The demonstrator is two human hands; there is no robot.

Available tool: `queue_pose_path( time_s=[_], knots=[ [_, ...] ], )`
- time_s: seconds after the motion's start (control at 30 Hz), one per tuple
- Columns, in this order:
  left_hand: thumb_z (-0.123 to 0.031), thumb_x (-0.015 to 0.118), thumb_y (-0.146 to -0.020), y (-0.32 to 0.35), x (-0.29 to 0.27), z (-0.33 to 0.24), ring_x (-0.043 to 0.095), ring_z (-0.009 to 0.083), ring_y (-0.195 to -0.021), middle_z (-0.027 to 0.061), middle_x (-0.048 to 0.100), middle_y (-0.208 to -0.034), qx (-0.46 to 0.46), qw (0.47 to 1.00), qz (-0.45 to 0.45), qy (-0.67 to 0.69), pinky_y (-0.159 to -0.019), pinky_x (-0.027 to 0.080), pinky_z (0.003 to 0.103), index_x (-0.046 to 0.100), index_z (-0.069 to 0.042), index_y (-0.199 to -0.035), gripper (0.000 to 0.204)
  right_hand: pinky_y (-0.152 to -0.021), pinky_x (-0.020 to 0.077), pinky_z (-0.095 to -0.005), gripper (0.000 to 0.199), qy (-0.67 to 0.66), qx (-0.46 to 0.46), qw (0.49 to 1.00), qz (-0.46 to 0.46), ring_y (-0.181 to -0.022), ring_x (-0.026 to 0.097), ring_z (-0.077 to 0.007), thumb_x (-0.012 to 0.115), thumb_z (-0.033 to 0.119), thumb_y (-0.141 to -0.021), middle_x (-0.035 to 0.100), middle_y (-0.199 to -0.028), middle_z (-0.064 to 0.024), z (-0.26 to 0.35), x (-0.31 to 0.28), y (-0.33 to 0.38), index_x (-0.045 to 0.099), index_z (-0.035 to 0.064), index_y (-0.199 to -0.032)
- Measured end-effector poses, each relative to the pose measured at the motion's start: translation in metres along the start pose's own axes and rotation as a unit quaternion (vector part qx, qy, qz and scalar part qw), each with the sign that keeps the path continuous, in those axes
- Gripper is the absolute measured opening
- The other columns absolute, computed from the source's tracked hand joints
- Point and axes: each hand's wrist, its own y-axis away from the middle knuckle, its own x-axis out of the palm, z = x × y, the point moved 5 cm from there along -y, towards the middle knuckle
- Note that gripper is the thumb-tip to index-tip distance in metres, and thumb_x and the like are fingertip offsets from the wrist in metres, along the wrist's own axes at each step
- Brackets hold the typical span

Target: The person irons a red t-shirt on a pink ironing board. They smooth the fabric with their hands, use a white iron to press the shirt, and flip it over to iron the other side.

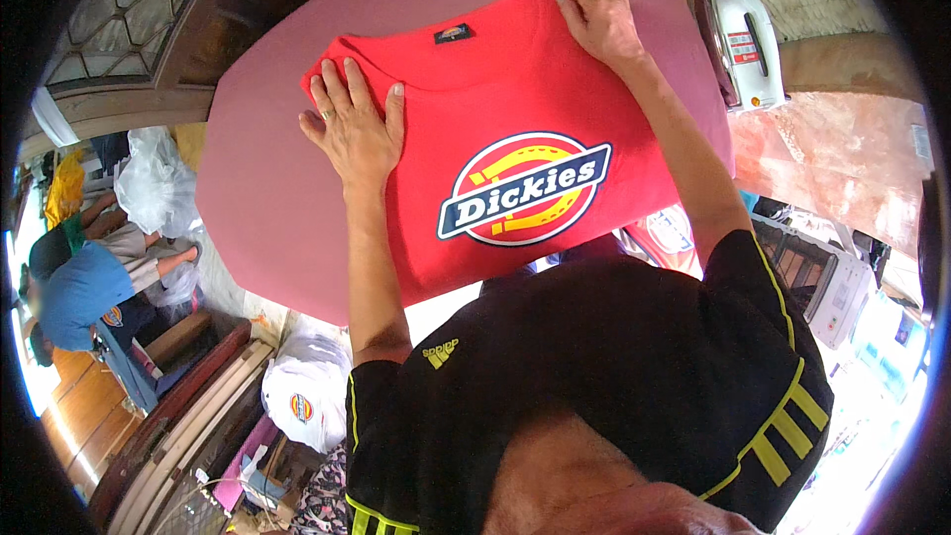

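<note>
A red T-shirt (475, 119) lies face up on a board with a dusky pink cover (267, 139). Its neckline points away from me, with a small black label inside the collar, and a round yellow, white and dark blue print fills its chest. My left hand (359, 134) rests flat on the left shoulder of the shirt, fingers a little apart, a ring on one of them. At the far right shoulder, my right hand (602, 18) touches the fabric edge with bent, separated fingers and thumb. The shirt's lower end drops over the near edge of the board, partly hidden by my body.
A white iron (751, 45) stands at the board's far right end. To the left, a person in a blue top (84, 287) sits near plastic bags (157, 178). White printed garments (309, 386) hang in a pile at lower left. A grey machine (837, 297) is at right.
</note>
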Motion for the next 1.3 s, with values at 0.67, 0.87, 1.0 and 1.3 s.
queue_pose_path(
  time_s=[0.67,0.87,1.0,1.3],
  knots=[
    [-0.063,0.041,-0.096,0.000,0.008,0.013,0.027,0.0357,-0.146,0.0147,0.031,-0.158,0.008,0.997,-0.018,-0.071,-0.109,0.022,0.065,0.039,-0.011,-0.149,0.075,-0.114,0.0264,-0.0516,0.057,0.039,-0.040,0.982,0.181,-0.142,0.030,-0.0363,0.046,0.035,-0.098,0.035,-0.154,-0.0156,0.002,-0.032,0.083,0.041,0.0034,-0.145],
    [-0.068,0.042,-0.093,0.047,-0.024,-0.062,0.025,0.0415,-0.145,0.0195,0.032,-0.156,-0.052,0.992,-0.107,0.042,-0.110,0.019,0.066,0.041,-0.008,-0.148,0.081,-0.116,0.0231,-0.0512,0.058,0.019,-0.024,0.982,0.187,-0.144,0.028,-0.0360,0.046,0.037,-0.098,0.032,-0.156,-0.0140,-0.015,-0.025,0.090,0.040,0.0055,-0.147],
    [-0.075,0.042,-0.088,0.093,-0.003,-0.054,0.024,0.0435,-0.145,0.0221,0.032,-0.155,-0.170,0.984,-0.045,0.007,-0.112,0.017,0.064,0.040,-0.010,-0.149,0.089,-0.114,0.0266,-0.0513,0.054,-0.053,-0.050,0.980,0.183,-0.143,0.029,-0.0361,0.048,0.035,-0.098,0.035,-0.155,-0.0137,-0.018,-0.027,0.085,0.045,0.0072,-0.144],
    [-0.061,0.049,-0.092,0.088,-0.011,-0.069,0.024,0.0375,-0.147,0.0188,0.032,-0.157,-0.201,0.978,-0.023,-0.042,-0.116,0.018,0.055,0.038,-0.006,-0.149,0.080,-0.112,0.0317,-0.0513,0.054,-0.192,-0.039,0.973,0.122,-0.138,0.039,-0.0345,0.063,0.035,-0.091,0.044,-0.148,-0.0153,-0.041,-0.033,0.082,0.052,0.0094,-0.138]
  ],
)
